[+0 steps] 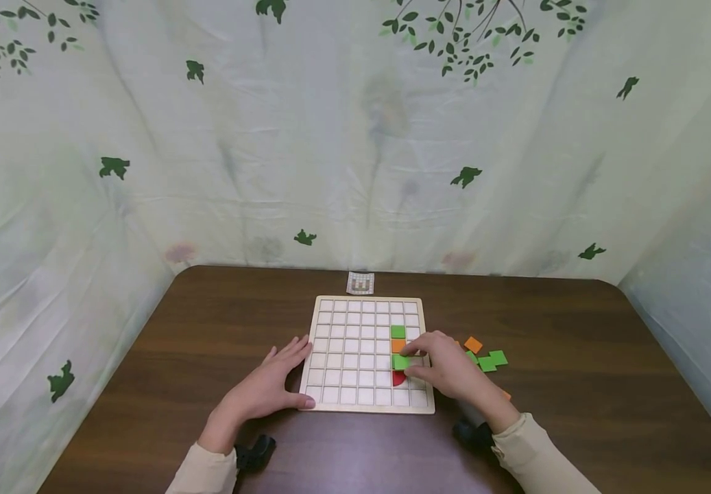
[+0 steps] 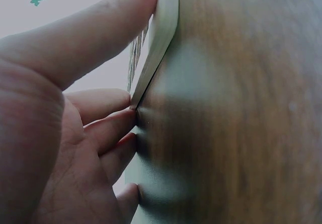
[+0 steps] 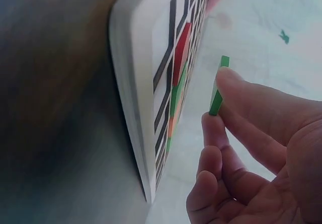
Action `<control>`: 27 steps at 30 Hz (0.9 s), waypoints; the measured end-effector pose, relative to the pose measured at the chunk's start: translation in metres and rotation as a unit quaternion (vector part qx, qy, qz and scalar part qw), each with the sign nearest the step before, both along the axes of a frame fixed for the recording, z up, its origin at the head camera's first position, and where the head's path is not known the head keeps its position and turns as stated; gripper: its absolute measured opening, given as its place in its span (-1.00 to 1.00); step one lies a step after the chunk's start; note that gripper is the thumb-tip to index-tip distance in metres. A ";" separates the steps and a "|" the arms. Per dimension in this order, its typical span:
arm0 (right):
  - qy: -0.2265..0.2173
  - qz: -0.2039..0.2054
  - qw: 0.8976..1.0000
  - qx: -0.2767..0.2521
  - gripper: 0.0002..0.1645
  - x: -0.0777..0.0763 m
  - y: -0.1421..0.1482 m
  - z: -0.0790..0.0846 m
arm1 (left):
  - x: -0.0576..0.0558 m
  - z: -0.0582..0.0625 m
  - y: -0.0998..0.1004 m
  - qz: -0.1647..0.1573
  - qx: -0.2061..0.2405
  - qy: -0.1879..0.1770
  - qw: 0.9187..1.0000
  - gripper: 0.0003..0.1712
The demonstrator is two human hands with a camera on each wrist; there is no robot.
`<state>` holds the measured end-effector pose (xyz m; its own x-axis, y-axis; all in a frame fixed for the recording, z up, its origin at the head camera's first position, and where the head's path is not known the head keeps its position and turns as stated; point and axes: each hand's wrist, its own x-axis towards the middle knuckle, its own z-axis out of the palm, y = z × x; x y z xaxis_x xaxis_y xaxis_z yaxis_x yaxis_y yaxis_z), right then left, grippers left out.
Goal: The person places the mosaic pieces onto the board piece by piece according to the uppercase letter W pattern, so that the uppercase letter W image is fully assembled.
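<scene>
Right hand point(image 1: 450, 367): thumb and fingers pinch a green tile point(image 3: 217, 102) above the gridded board point(image 1: 352, 346), toward its right edge, exact height hard to judge. Left hand point(image 1: 267, 385): extended fingers touch the board's left edge, thumb at its near-left corner. Loose tiles point(image 1: 487, 364) lie on the tabletop point(image 1: 238, 322) beside the right edge.

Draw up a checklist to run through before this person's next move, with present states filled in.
1. Green tile pinched in the right hand: ok.
2. Green tile lifted off the gridded board: ok, a gap shows in the right wrist view.
3. Left hand touching the board's left edge: ok.
4. Loose green and orange tiles lying right of the board: ok.
5. Printed card legible: cannot tell, too small.
</scene>
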<state>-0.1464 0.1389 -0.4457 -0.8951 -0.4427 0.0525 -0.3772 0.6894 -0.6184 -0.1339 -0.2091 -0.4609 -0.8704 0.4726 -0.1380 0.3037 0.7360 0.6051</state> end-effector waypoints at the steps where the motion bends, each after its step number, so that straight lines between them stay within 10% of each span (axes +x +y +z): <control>1: 0.001 0.001 1.000 0.002 -0.73 0.000 -0.001 0.000 | 0.000 0.000 0.000 0.000 0.000 0.001 1.000 0.17; 27: 0.015 0.027 0.999 0.017 -0.76 0.003 -0.021 -0.011 | 0.002 0.001 0.000 0.001 0.002 0.013 1.000 0.15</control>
<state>-0.1439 0.1174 -0.4568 -0.8677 -0.4931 0.0625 -0.4329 0.6880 -0.5824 -0.1314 -0.2096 -0.4599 -0.8747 0.4710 -0.1143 0.3173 0.7347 0.5997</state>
